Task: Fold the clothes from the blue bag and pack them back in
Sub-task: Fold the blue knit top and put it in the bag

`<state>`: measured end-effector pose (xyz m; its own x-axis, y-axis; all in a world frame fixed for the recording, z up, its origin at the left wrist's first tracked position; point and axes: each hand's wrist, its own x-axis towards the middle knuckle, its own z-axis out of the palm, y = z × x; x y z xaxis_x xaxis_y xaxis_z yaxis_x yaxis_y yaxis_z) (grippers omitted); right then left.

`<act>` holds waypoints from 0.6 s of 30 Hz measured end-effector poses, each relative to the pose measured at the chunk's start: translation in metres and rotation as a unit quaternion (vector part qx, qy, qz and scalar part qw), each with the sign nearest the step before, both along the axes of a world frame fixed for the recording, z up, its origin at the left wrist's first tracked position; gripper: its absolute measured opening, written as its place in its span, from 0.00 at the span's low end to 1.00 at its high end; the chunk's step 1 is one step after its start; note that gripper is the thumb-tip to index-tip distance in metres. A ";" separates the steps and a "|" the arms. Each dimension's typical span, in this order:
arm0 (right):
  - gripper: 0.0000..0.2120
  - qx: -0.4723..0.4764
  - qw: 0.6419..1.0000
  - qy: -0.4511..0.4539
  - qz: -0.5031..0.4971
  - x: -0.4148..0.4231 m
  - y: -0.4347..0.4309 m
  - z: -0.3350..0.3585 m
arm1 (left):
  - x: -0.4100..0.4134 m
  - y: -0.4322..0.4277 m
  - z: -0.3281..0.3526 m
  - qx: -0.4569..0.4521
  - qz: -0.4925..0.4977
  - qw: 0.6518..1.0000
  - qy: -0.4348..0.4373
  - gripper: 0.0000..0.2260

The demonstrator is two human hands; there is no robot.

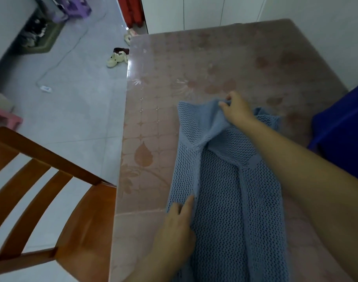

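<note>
A light blue open-knit garment lies lengthwise on the pink patterned table, its sides folded toward the middle. My right hand pinches the garment's far end and lifts it slightly off the table. My left hand rests flat on the garment's near left edge, fingers together, pressing it down. The dark blue bag sits at the table's right edge, only partly in view.
A wooden chair stands close against the table's left side. On the tiled floor to the left are slippers, a white cable with a plug, a pink stool and a green mat.
</note>
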<state>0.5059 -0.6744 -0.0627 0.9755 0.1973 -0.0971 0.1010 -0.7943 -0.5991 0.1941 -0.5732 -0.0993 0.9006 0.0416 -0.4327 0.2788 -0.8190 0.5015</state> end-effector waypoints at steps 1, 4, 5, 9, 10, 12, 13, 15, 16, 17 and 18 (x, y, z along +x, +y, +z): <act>0.13 -0.057 0.998 0.034 0.018 -0.003 -0.013 -0.007 | 0.000 -0.001 0.003 0.008 -0.049 0.999 0.023 0.28; 0.17 -0.206 0.976 0.060 0.022 -0.008 -0.049 -0.025 | 0.026 0.008 0.008 0.004 -0.088 0.996 0.030 0.11; 0.20 -0.213 0.976 0.041 -0.002 -0.006 -0.059 -0.028 | 0.042 0.015 0.008 0.003 -0.070 0.998 -0.001 0.10; 0.32 -0.157 0.983 0.041 -0.089 0.011 -0.088 -0.036 | 0.142 0.047 0.008 0.013 0.057 0.991 -0.121 0.19; 0.36 -0.137 0.985 0.053 -0.094 0.014 -0.093 -0.039 | 0.167 0.052 0.006 0.000 0.091 0.988 -0.124 0.23; 0.41 -0.097 0.987 0.062 -0.115 0.020 -0.102 -0.046 | 0.214 0.060 -0.001 -0.054 0.160 0.980 -0.109 0.27; 0.43 -0.092 0.986 0.060 -0.129 0.021 -0.105 -0.048 | 0.231 0.063 -0.006 -0.088 0.197 0.972 -0.089 0.29; 0.46 -0.109 0.980 0.073 -0.149 0.026 -0.110 -0.049 | 0.255 0.069 -0.018 -0.128 0.255 0.957 -0.047 0.30; 0.46 -0.125 0.976 0.090 -0.151 0.029 -0.111 -0.047 | 0.263 0.072 -0.023 -0.129 0.267 0.954 -0.039 0.28; 0.45 -0.141 0.973 0.107 -0.150 0.032 -0.112 -0.043 | 0.269 0.073 -0.025 -0.124 0.271 0.954 -0.036 0.23; 0.40 -0.161 0.969 0.120 -0.147 0.035 -0.112 -0.040 | 0.276 0.074 -0.027 -0.116 0.269 0.956 -0.038 0.19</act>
<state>0.5413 -0.7862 -0.1032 0.9265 -0.1629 -0.3391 -0.2689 -0.9171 -0.2942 0.4697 -0.4987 -0.1263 0.8056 0.4182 -0.4197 0.5830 -0.4329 0.6876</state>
